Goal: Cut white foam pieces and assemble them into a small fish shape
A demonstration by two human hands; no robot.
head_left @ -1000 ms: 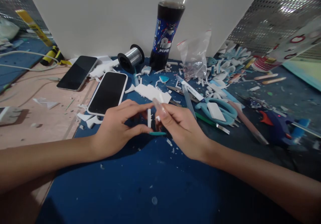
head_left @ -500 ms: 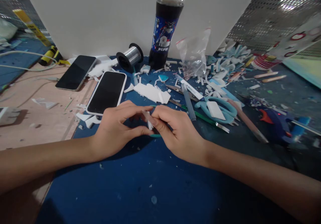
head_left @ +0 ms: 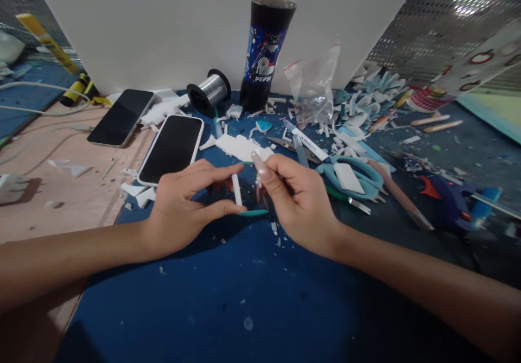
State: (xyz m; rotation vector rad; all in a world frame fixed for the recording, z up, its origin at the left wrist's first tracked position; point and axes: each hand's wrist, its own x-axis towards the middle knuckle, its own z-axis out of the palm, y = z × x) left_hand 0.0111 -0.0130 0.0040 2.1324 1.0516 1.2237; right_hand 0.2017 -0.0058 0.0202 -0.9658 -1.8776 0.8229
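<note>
My left hand [head_left: 183, 205] pinches a small white foam strip [head_left: 236, 189] upright between thumb and forefinger, just above the blue mat [head_left: 228, 298]. My right hand [head_left: 295, 200] is closed right beside it, fingertips pinched on a tiny white scrap [head_left: 258, 181]; what else it grips is hidden. A teal sliver [head_left: 254, 212] lies under the two hands. Behind them rests a larger white foam piece [head_left: 240, 147].
Two phones [head_left: 173, 148] [head_left: 121, 116] lie at the left. A wire spool [head_left: 208, 91], a Pepsi bottle [head_left: 264, 48] and a plastic bag [head_left: 311, 89] stand at the back. Blue scissors [head_left: 354, 176], a pen [head_left: 311, 145], a glue gun [head_left: 451, 203] and foam scraps crowd the right.
My hands were pressed together over the strip half a second ago; now they have drawn slightly apart, and the white strip shows upright in my left fingers again.
</note>
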